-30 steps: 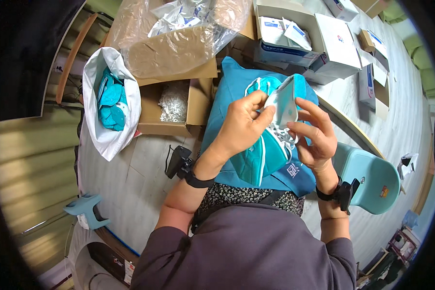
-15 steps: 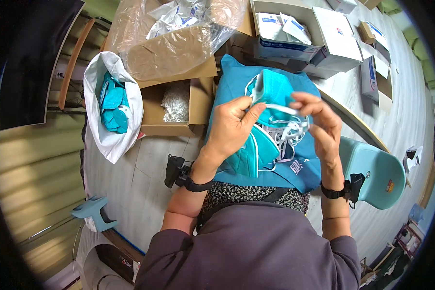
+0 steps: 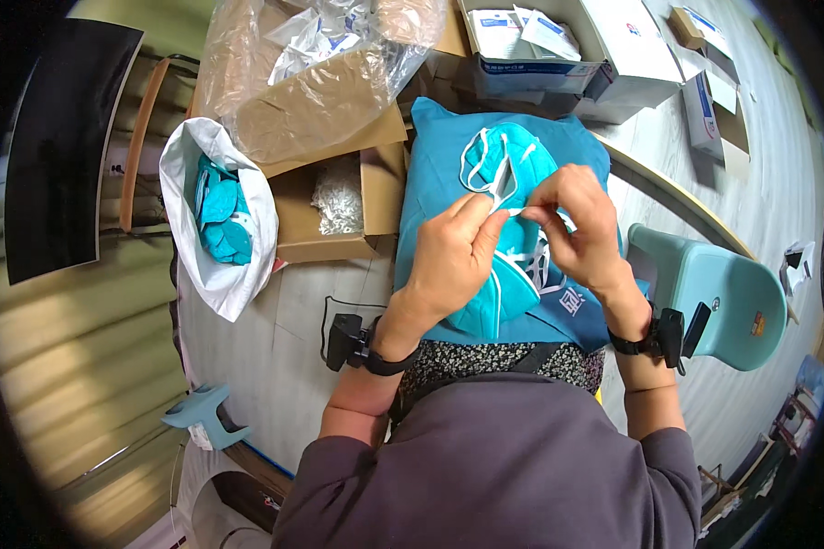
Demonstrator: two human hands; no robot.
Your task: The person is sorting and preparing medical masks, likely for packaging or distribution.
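Pale wood-grain flooring (image 3: 279, 352) runs through the middle of my head-camera view, with yellow-green curtains (image 3: 82, 366) down the left edge. Near the centre of the frame I have the turquoise mask (image 3: 531, 169), its white-edged opening facing up, lying over a blue cloth (image 3: 430, 137) on the wearer's lap. Left hand (image 3: 450, 256) is nearly closed: thumb and forefinger pinch the mask's white edging at its lower end. Right hand (image 3: 581, 224) has its fingers curled in, thumb against fingertips, gripping a short white strap (image 3: 515, 211) that spans the small gap between the two hands. Just below the left hand I see more turquoise masks (image 3: 485, 306), white straps looping beside them under the right.

Farther out, left of the cloth, I get an open cardboard box (image 3: 330, 248) holding a white tangle, then a white bag (image 3: 233, 297) of turquoise pieces. Toward the top sit a plastic-lined carton (image 3: 316, 105) and a box of packets (image 3: 540, 80); at right, a light-blue stool (image 3: 732, 297).
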